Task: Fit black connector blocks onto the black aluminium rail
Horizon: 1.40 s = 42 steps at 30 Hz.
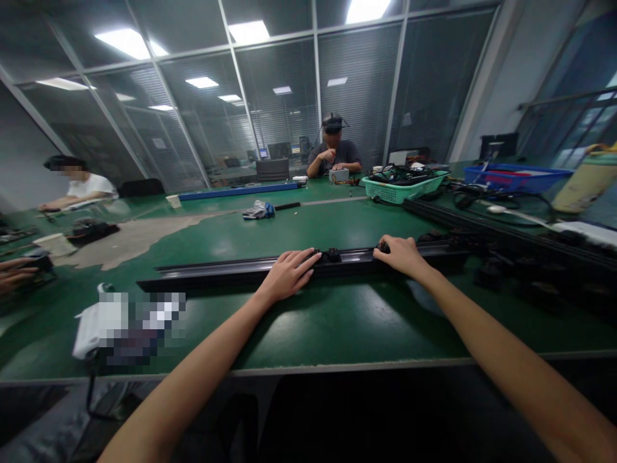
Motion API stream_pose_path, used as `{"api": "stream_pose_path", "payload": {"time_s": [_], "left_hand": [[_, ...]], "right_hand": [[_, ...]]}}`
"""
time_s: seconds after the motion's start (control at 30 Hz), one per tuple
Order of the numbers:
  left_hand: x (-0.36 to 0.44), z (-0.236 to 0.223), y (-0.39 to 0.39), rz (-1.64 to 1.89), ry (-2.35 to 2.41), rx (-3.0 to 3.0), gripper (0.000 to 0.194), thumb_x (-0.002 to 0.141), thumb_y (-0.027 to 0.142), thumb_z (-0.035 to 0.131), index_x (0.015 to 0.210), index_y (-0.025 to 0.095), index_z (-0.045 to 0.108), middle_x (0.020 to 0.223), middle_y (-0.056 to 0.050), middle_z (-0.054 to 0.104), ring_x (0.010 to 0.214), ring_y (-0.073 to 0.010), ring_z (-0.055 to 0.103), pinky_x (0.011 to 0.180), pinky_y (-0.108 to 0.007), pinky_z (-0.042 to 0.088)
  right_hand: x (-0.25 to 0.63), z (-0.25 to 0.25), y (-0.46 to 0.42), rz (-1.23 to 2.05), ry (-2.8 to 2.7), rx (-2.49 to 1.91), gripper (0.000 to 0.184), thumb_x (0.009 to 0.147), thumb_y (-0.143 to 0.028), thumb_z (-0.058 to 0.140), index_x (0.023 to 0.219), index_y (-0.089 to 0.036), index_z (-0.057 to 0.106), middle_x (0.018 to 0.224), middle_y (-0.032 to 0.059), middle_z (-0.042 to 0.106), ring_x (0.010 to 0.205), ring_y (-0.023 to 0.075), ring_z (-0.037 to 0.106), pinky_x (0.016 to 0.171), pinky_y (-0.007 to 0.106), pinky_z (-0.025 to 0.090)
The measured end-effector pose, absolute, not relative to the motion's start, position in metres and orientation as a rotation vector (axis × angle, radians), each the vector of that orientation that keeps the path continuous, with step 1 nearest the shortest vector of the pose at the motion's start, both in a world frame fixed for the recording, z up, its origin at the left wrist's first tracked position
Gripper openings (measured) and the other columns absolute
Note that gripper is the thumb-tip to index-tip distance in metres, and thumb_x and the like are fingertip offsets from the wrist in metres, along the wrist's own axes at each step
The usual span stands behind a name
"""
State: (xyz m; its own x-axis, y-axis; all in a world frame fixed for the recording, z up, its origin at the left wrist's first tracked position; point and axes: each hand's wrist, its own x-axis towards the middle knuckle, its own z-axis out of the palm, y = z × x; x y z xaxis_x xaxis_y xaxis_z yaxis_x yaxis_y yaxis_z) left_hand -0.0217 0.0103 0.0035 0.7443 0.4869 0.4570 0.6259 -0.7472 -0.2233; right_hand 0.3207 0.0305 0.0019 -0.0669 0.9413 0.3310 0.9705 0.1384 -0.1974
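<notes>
A long black metal rail point(236, 270) with a shiny channel lies crosswise on the green table in front of me. My left hand point(288, 273) rests over the rail with its fingers stretched out, the fingertips at a small black part in the channel. Just right of those fingertips sits another small black block point(331, 254) in the channel. Farther right, my right hand point(401, 255) is closed in a pinch around a small black piece point(384, 247) at the rail. The exact shape of that piece is mostly hidden by the fingers.
More black rails and dark parts point(544, 283) crowd the right side. Behind them stand a green basket point(395, 191) of cables and a blue tray point(520, 177). Gloves point(259, 210) lie mid-table. A white device point(94, 328) is at the left. Co-workers sit across and at left.
</notes>
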Motion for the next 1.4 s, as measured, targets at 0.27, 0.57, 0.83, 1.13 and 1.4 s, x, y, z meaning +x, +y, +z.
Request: {"api": "stream_pose_path", "payload": {"time_s": [0.27, 0.57, 0.83, 1.13, 1.4], "left_hand": [[-0.021, 0.003, 0.012, -0.548, -0.857, -2.575, 0.05, 0.101, 0.033, 0.038, 0.151, 0.026, 0.037, 0.151, -0.009, 0.044, 0.127, -0.0248, 0.05, 0.108, -0.044, 0.038], [-0.024, 0.002, 0.011, -0.539, -0.848, -2.58, 0.051, 0.102, 0.033, 0.037, 0.152, 0.026, 0.035, 0.151, -0.009, 0.044, 0.127, -0.0237, 0.05, 0.107, -0.043, 0.039], [-0.025, 0.002, 0.009, -0.535, -0.863, -2.576, 0.05, 0.102, 0.033, 0.037, 0.151, 0.026, 0.035, 0.151, -0.009, 0.044, 0.128, -0.0237, 0.05, 0.107, -0.043, 0.039], [-0.025, 0.002, 0.008, -0.514, -0.86, -2.564, 0.05, 0.102, 0.034, 0.036, 0.151, 0.025, 0.036, 0.151, -0.009, 0.044, 0.13, -0.0237, 0.048, 0.108, -0.042, 0.037], [-0.026, 0.002, 0.005, -0.506, -0.867, -2.551, 0.05, 0.103, 0.033, 0.034, 0.151, 0.024, 0.035, 0.151, -0.01, 0.044, 0.132, -0.0235, 0.047, 0.107, -0.042, 0.038]], "right_hand": [[0.321, 0.003, 0.03, -0.093, -2.036, -1.836, 0.034, 0.086, -0.046, 0.044, 0.096, -0.018, 0.061, 0.093, 0.0111, 0.07, 0.091, 0.0279, 0.062, 0.084, 0.039, 0.031], [0.323, 0.0, 0.032, -0.075, -2.038, -1.89, 0.036, 0.085, -0.048, 0.045, 0.096, -0.018, 0.06, 0.096, 0.0119, 0.071, 0.094, 0.03, 0.063, 0.084, 0.04, 0.032], [0.323, 0.001, 0.031, -0.085, -2.044, -1.906, 0.037, 0.085, -0.048, 0.043, 0.098, -0.018, 0.059, 0.095, 0.0126, 0.07, 0.093, 0.0303, 0.063, 0.085, 0.041, 0.032], [0.329, 0.001, 0.04, -0.114, -2.147, -1.922, 0.034, 0.087, -0.046, 0.043, 0.099, -0.018, 0.058, 0.101, 0.0151, 0.07, 0.096, 0.0316, 0.064, 0.083, 0.041, 0.036], [0.346, -0.005, 0.045, 0.037, -2.202, -1.627, 0.033, 0.085, -0.052, 0.048, 0.093, -0.021, 0.057, 0.099, 0.0116, 0.071, 0.091, 0.0292, 0.065, 0.081, 0.041, 0.041]]}}
